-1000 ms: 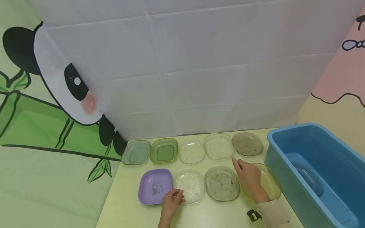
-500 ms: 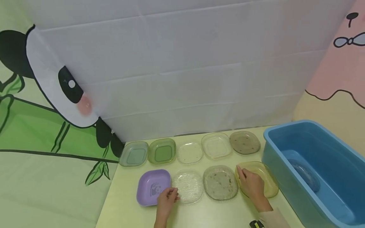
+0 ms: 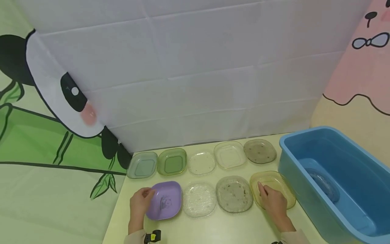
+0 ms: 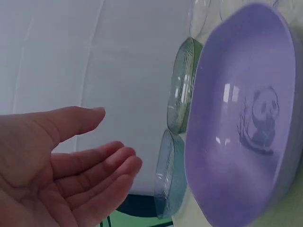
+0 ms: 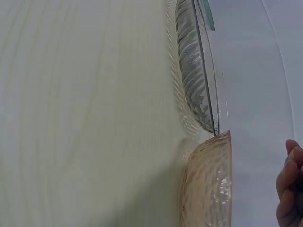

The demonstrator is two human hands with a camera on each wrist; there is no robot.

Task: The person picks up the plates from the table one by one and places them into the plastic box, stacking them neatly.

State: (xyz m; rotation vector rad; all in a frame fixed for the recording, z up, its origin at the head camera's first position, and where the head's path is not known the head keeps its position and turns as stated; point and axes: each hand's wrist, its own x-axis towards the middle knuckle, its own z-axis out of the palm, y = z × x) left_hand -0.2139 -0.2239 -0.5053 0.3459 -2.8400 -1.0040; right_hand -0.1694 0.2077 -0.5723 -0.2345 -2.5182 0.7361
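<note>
— Starting with the left hand [image 3: 141, 202], held how?
— Hovering at the left rim of the purple dish [image 3: 166, 200], palm side showing in the left wrist view, thumb spread away from loosely bent fingers. Gripping nothing.
— And with the right hand [image 3: 275, 202]?
— Poised well to the right of the purple dish, over the yellow dish [image 3: 281, 183], fingers relaxed and lightly curved. Also gripping nothing; mostly outside the right wrist view.
— Now place the purple dish.
— Sitting upright on the desk [image 3: 219, 232], with a clear dish [image 3: 199, 200] just to the right, a green dish [image 3: 172, 162] behind, and a blue tub [image 3: 307, 195] far off to the right.
— Compared with half a second ago?
— Shifted, for the left hand, from the purple dish's right side to the left. For the right hand, only slightly farther from the purple dish. Unchanged in layout, as for the dishes.
</note>
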